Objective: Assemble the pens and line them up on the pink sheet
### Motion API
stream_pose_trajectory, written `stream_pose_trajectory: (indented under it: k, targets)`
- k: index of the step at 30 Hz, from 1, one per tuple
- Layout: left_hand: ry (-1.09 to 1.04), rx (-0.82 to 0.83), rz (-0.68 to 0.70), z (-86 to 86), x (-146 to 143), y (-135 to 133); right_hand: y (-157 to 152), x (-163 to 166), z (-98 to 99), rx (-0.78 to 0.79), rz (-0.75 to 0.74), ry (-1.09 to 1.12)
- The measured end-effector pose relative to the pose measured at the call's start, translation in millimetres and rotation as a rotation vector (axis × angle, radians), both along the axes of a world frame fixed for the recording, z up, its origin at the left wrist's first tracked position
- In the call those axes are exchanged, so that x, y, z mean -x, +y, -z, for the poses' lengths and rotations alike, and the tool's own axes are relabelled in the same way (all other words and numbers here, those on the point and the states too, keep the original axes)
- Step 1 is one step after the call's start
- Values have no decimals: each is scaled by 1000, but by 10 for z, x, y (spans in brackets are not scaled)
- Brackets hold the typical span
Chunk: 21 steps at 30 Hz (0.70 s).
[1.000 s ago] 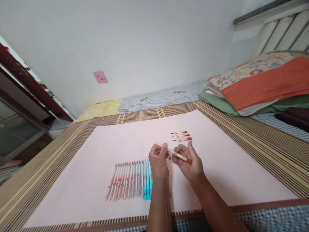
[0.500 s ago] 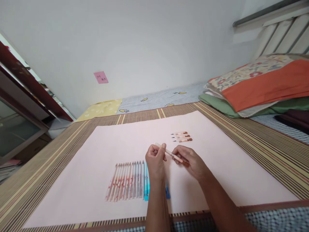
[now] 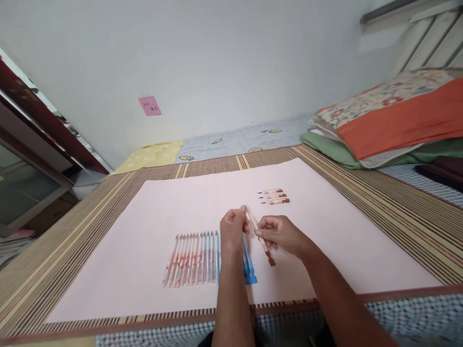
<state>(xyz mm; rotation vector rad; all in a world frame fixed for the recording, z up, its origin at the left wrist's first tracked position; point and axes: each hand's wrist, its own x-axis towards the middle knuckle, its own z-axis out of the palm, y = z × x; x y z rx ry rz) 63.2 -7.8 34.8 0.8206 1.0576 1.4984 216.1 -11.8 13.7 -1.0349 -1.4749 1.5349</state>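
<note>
My left hand (image 3: 233, 230) and my right hand (image 3: 280, 234) are both closed on one slim pen (image 3: 261, 239) with a pale barrel and a brown end, held just above a pink sheet (image 3: 152, 226). The left fingers pinch its upper end, the right fingers grip its middle, and the brown end points down toward me. A row of several pens (image 3: 193, 259), pink and clear, lies on the sheet left of my left wrist, with blue pens (image 3: 249, 267) partly hidden behind the wrist. Three brown-ended pens (image 3: 274, 196) lie side by side beyond my hands.
The pink sheet lies on a striped woven mat (image 3: 394, 202) over a checked bedsheet (image 3: 238, 140). Folded bedding with an orange pillow (image 3: 398, 120) is stacked at the right. A white wall with a pink note (image 3: 149, 105) stands behind. Dark furniture (image 3: 32, 140) is at the left.
The pen has swung from lying across my hands to pointing steeply down, brown end toward me. Both hands moved slightly away from me, uncovering blue pens.
</note>
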Motion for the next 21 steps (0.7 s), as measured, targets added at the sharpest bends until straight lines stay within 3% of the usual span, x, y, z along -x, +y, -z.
stream_pose_trajectory:
  k: [7, 12, 21]
  targets:
    - [-393, -24, -328, -9, 512, 39, -41, 73, 168, 163, -15, -161]
    - [-496, -1, -296, 34, 562, 46, -98, 169, 159, 215, 37, -289]
    - [-506, 35, -261, 47, 449, 75, -96, 242, 193, 164, 62, -348]
